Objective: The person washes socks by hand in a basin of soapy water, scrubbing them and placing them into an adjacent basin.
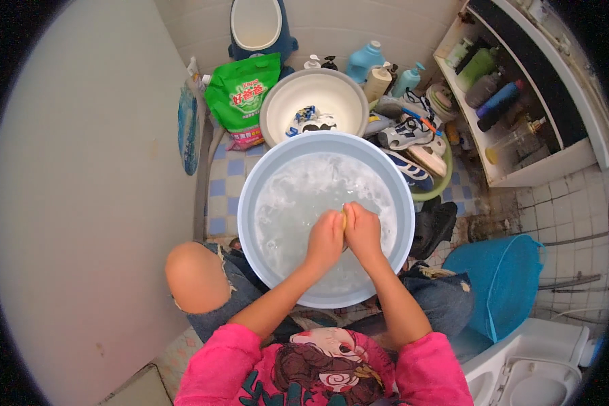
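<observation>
Above the cloudy, sudsy water (298,203) in a light-blue basin (245,223), both my hands are closed and pressed together. My left hand (326,237) and my right hand (363,231) grip a small yellow thing (344,220) between them. Only a sliver of it shows, so its kind cannot be made out. The basin sits between my knees, and my pink sleeves are pushed up.
Beyond stands a cream basin (275,101) holding blue-and-white items. Shoes (406,133) fill a green tub (446,177) at the right. A green detergent bag (243,95), bottles (364,62), a blue bucket (501,284), a shelf (538,162) and a toilet (534,379) surround me.
</observation>
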